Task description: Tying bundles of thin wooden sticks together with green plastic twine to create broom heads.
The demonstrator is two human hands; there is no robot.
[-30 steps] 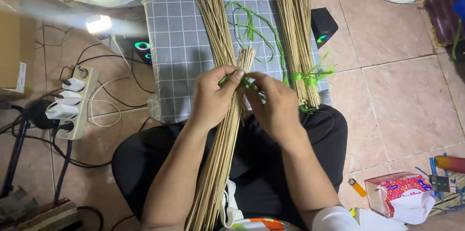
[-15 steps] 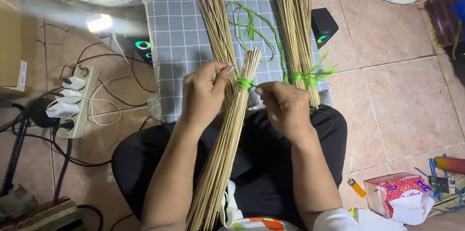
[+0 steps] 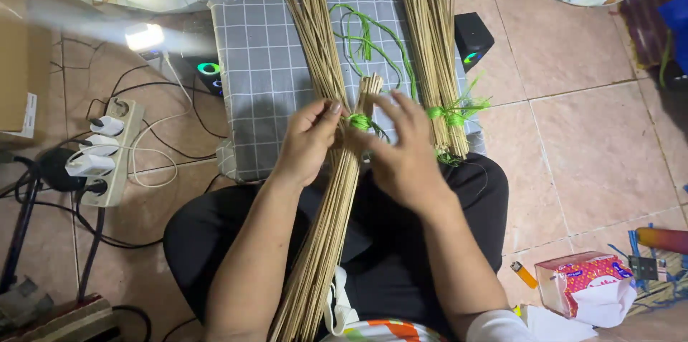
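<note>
Straw bundles [image 3: 337, 198]: three; green ties [image 3: 360, 121]: two.

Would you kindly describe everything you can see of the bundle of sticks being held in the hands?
The bundle of sticks is a sheaf of thin, straw-coloured, reed-like stalks, lying slanted across the person's lap, its top end reaching the grey checked cushion. Near that top end a green string is wrapped around it. The left hand grips it just beside the tie, while the right hand touches it from the other side. Its lower end runs out of the picture.
</note>
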